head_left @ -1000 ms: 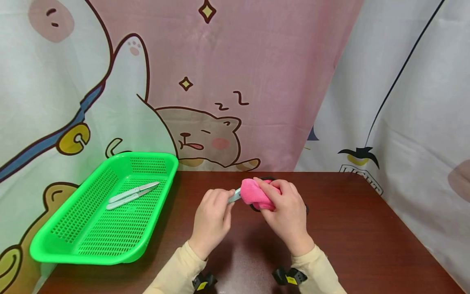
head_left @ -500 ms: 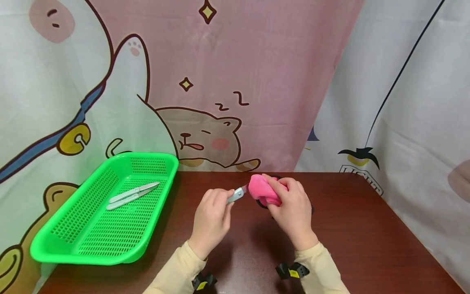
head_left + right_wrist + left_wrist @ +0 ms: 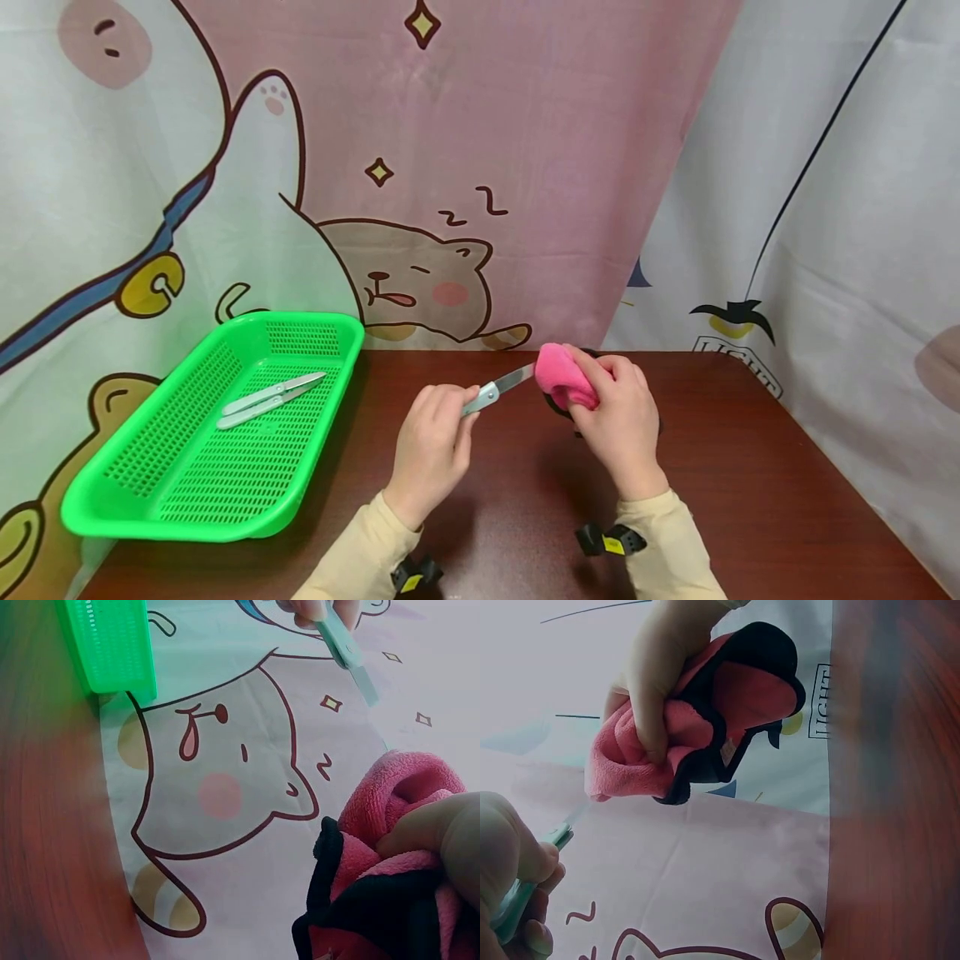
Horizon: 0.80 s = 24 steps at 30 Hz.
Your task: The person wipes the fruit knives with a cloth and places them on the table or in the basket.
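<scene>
My left hand (image 3: pixel 431 446) grips the pale blue-green handle of a folding knife (image 3: pixel 491 396), its blade pointing up to the right. In my right hand (image 3: pixel 618 421) is a bunched pink cloth (image 3: pixel 564 377) with black edging, pinched between thumb and fingers. The blade's tip reaches right to the cloth's left side in the head view. The left wrist view shows the cloth (image 3: pixel 652 742) folded over, its dark-trimmed edge hanging loose. In the right wrist view the knife (image 3: pixel 349 656) slants down toward the cloth (image 3: pixel 405 787), the blade bare along most of its length.
A green plastic basket (image 3: pixel 300 492) stands at the left of the brown table (image 3: pixel 750 483). Inside it lie two knives (image 3: pixel 270 400) with pale handles, side by side. A curtain (image 3: pixel 570 167) with cartoon animals hangs behind the table's back edge.
My right hand has drawn the cloth to the right and slightly up along the blade, baring it. The left hand has stayed nearly still with the knife.
</scene>
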Each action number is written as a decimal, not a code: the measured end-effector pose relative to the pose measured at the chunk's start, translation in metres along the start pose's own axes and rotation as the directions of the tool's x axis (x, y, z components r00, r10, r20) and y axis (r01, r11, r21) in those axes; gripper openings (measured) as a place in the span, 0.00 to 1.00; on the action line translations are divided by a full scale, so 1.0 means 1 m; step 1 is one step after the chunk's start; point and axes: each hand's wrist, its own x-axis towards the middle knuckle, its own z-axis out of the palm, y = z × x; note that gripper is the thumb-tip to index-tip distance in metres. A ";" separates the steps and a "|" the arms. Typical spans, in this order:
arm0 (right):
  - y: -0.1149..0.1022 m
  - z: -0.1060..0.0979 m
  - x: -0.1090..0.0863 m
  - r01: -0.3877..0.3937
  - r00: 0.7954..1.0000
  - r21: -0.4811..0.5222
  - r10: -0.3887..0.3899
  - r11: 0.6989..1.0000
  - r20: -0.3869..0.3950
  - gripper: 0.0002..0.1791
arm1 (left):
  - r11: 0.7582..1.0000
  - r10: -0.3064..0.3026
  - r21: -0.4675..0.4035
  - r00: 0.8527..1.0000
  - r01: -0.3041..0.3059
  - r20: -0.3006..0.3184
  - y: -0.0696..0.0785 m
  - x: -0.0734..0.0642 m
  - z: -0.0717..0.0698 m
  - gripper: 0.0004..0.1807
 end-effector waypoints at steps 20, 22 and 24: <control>0.008 -0.014 0.005 -0.048 0.995 0.037 0.051 0.998 -0.085 0.33 | 1.000 -0.007 -0.027 1.000 0.006 -0.028 -0.006 0.001 -0.004 0.16; 0.005 -0.015 0.005 -0.035 0.994 0.052 0.040 0.998 -0.099 0.33 | 1.000 -0.013 -0.022 1.000 0.013 -0.025 -0.006 0.001 -0.004 0.16; 0.001 -0.016 0.005 -0.018 0.994 0.066 0.025 0.998 -0.105 0.33 | 1.000 -0.023 -0.016 1.000 0.023 -0.018 -0.006 0.001 -0.004 0.16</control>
